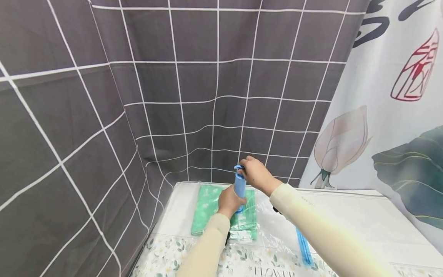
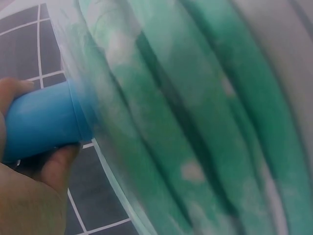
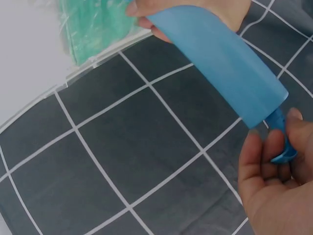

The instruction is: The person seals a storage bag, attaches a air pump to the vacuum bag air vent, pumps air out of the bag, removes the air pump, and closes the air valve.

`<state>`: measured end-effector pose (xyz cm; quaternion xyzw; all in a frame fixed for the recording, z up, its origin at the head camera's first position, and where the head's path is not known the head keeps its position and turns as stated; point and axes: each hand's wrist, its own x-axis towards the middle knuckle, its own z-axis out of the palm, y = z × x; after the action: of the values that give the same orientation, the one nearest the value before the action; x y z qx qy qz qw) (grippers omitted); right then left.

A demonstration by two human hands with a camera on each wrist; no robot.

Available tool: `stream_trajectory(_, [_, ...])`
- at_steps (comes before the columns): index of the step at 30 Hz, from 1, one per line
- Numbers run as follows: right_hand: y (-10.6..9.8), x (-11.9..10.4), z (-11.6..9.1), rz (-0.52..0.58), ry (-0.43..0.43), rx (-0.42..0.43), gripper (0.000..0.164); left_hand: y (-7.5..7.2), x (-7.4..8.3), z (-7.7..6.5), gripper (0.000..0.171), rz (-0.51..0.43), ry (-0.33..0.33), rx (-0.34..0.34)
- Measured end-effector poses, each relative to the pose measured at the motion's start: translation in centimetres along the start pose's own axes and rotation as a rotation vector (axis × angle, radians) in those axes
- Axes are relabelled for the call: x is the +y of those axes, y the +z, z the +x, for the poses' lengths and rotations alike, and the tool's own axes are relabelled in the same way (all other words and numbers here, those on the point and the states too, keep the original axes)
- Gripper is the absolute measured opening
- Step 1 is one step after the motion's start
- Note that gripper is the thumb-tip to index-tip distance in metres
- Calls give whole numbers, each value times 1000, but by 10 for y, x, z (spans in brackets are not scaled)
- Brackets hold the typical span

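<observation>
Head view: A left hand [image 1: 228,201] curls round a smooth blue plastic-looking cylinder [image 1: 240,184], held near-upright over a folded, clear-wrapped green packet [image 1: 205,211]; a right hand [image 1: 257,174] pinches a glossy blue strip [image 3: 278,123] at its twelve o'clock end. Firm left grip, light right pinch should suit best. A long blue item [image 1: 304,250] lies toward four o'clock.
</observation>
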<state>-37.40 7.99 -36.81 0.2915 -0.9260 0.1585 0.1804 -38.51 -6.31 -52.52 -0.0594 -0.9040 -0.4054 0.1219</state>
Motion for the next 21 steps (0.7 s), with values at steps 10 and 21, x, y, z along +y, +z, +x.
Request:
stream_trajectory(10, [-7,2,0,60,-23,-48,17,-6,12,-4,57,42,-36,-19])
stream_trajectory(21, [-54,17,37,105,-29,36,21,34,-37,19,52,43,84,86])
